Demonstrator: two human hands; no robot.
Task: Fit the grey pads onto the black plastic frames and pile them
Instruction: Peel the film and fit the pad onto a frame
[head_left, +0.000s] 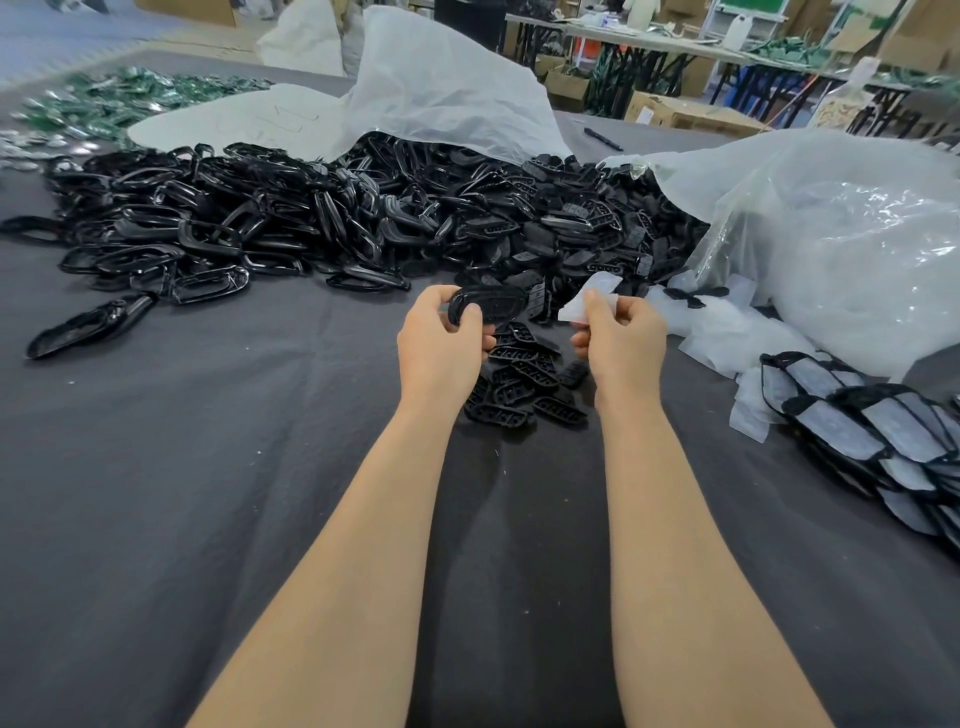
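Frame of black plastic (491, 304) sits gripped in my left hand (439, 345), while my right hand (623, 340) pinches a pale pad (592, 297) beside it.

Left hand (441, 343), right hand (623, 338): two; held frame (491, 304): one; held pad (592, 299): one; pen (602, 139): one

One black plastic frame (488, 305), oval, glossy and slotted, sits roughly level in the left grip (441, 343), just above mid-view. A pale grey pad (589, 299) (thin, limp, one corner folded) is pinched in the right grip (623, 338), at three o'clock of that frame and apart from it. At six o'clock of both, a scatter of slotted frames (524, 387) lies on the bench (260, 467). Loose pads (727, 338) lie at three o'clock. Beyond them, finished frames (878, 436) with pads fitted overlap in a row, perhaps several layers deep. The big heap of frames (363, 218) spreads from ten to one o'clock.
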